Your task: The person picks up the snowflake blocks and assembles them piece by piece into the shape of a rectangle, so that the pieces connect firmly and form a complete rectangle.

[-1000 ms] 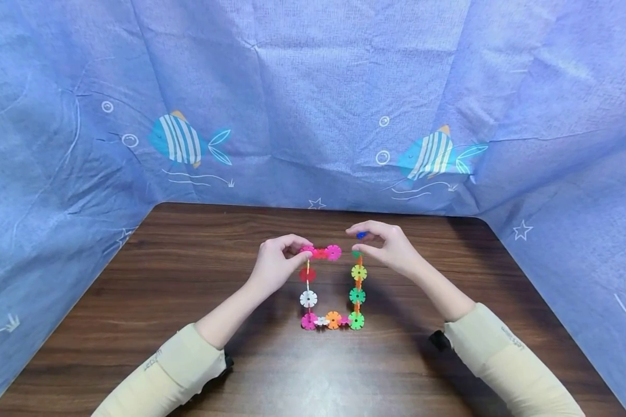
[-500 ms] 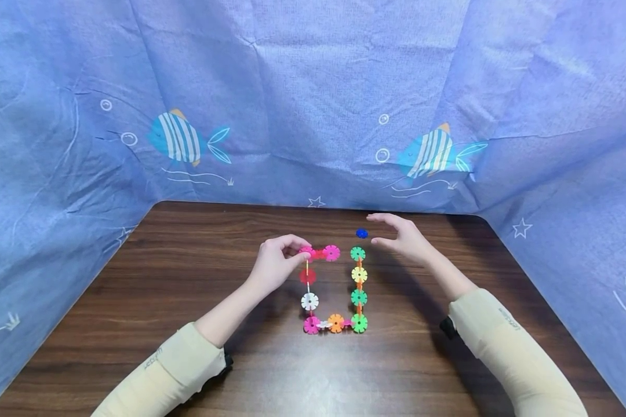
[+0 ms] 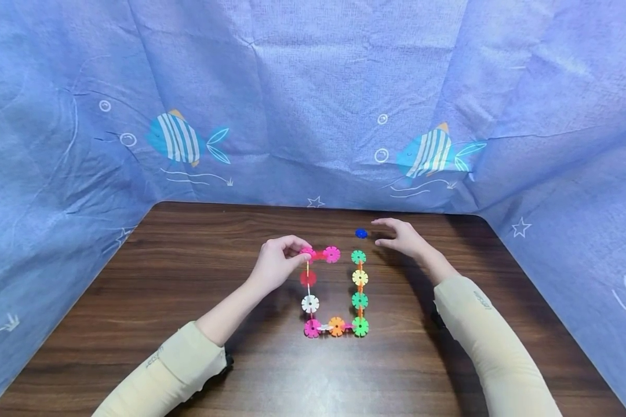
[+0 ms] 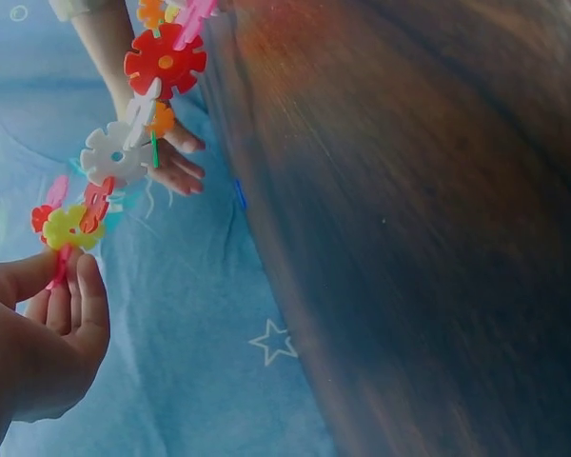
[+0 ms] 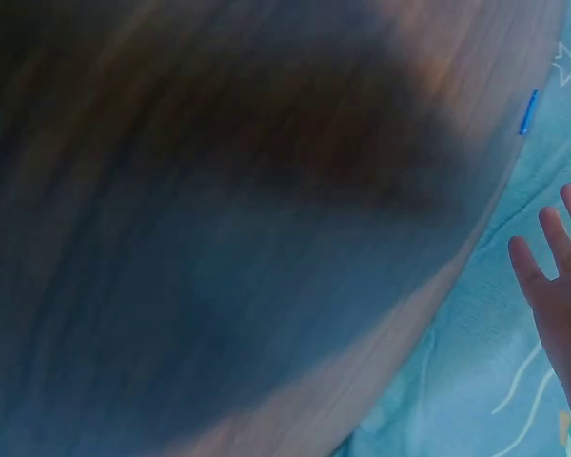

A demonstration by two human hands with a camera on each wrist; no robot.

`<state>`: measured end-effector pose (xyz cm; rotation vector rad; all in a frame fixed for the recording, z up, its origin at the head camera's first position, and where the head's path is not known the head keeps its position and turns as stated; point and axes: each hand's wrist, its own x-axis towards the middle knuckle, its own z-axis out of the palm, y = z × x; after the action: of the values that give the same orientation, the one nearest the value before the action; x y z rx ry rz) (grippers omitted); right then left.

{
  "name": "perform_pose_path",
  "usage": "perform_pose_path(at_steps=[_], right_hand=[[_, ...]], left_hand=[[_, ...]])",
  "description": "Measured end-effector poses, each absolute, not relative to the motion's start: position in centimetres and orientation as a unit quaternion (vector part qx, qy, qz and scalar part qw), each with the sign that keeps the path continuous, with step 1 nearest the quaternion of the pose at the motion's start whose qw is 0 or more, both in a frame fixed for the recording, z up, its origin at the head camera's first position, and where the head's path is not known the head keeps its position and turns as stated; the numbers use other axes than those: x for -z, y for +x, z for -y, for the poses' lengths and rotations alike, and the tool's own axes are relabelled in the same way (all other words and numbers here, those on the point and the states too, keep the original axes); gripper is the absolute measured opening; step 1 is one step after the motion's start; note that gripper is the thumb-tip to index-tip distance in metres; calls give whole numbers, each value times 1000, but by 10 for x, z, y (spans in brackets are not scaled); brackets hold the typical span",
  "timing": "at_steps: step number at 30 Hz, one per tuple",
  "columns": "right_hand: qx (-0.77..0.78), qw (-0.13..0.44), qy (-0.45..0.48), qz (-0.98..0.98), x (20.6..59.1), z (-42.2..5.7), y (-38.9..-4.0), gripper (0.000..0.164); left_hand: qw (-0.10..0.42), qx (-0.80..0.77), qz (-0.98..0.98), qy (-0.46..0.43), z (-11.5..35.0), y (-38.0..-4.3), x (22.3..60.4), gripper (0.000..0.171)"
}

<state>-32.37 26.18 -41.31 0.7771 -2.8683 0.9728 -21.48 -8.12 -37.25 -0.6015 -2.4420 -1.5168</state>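
Linked plastic snowflake discs form a frame with a gap at its far side; the near side includes an orange disc [image 3: 336,326]. At the far left corner my left hand [image 3: 277,264] pinches a pink disc between thumb and fingers. In the left wrist view that hand [image 4: 52,343] holds pink below a yellow disc [image 4: 68,228]. A second pink disc [image 3: 332,254] ends the short far arm, and a green disc [image 3: 358,256] ends the right side. Beyond the gap, a loose blue disc [image 3: 361,233] lies flat. My right hand [image 3: 404,238] is just right of it, fingers apart, holding nothing.
The brown wooden table [image 3: 214,370] carries all the pieces. A blue fish-print cloth [image 3: 302,104] hangs behind its far edge and along both sides. In the right wrist view, the blue disc [image 5: 529,111] shows near the table edge.
My right hand has let go of the blue disc and moved right, away from it. The linked frame has shifted slightly nearer at its bottom. My left hand keeps its pinch.
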Motion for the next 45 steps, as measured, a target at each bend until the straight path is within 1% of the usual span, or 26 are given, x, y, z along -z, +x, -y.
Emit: perform_pose_path(at_steps=[9, 16, 21, 24, 27, 37, 40, 45], right_hand=[[-265, -5, 271, 925, 426, -251, -338, 54], [-228, -12, 280, 932, 425, -243, -342, 53], [-193, -29, 280, 940, 425, -241, -343, 53], [-182, -35, 276, 943, 425, -241, -343, 49], [-186, -32, 277, 942, 426, -241, -343, 42], [-210, 5, 288, 934, 430, -243, -344, 20], [-215, 3, 288, 933, 430, -243, -344, 22], [-193, -8, 277, 941, 429, -242, -342, 32]], left_hand=[[55, 534, 822, -188, 84, -216, 375, 11], [44, 532, 825, -184, 85, -219, 377, 11], [31, 542, 820, -181, 85, -222, 380, 11], [22, 550, 816, -178, 85, -223, 381, 11], [15, 557, 812, -174, 85, -223, 381, 11], [-2, 569, 805, -169, 87, -223, 383, 13], [-4, 569, 805, -167, 87, -223, 383, 12], [4, 552, 818, -164, 87, -224, 383, 11]])
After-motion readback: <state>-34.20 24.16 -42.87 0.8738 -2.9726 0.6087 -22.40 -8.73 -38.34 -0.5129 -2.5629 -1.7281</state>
